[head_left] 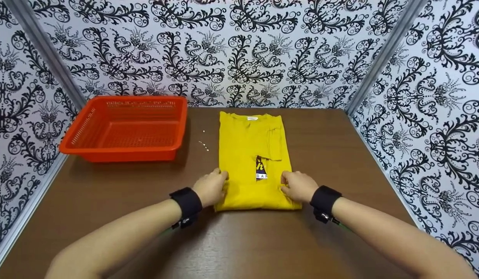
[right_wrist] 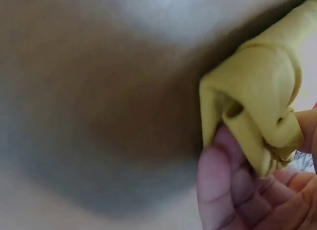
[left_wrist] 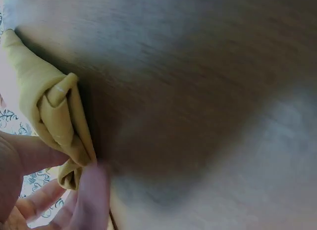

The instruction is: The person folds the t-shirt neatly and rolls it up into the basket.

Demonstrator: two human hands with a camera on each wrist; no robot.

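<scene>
A yellow T-shirt (head_left: 243, 143) lies on the brown table, its sides folded in and its bottom part turned up into a thick fold at the near end. One sleeve lies across its right side, beside a dark printed patch. At the left edge of that fold my left hand (head_left: 212, 187) pinches the cloth; in the left wrist view the thumb and fingers close on the layered edge (left_wrist: 59, 111). My right hand (head_left: 300, 186) grips the opposite edge, and the right wrist view shows its fingers tucked under the rolled cloth (right_wrist: 262, 86).
An orange plastic basket (head_left: 140, 153) with slotted walls stands at the back left of the table (head_left: 324, 147). Small pale specks (head_left: 203, 145) lie between basket and shirt. Patterned panels (head_left: 247, 50) enclose the back and both sides.
</scene>
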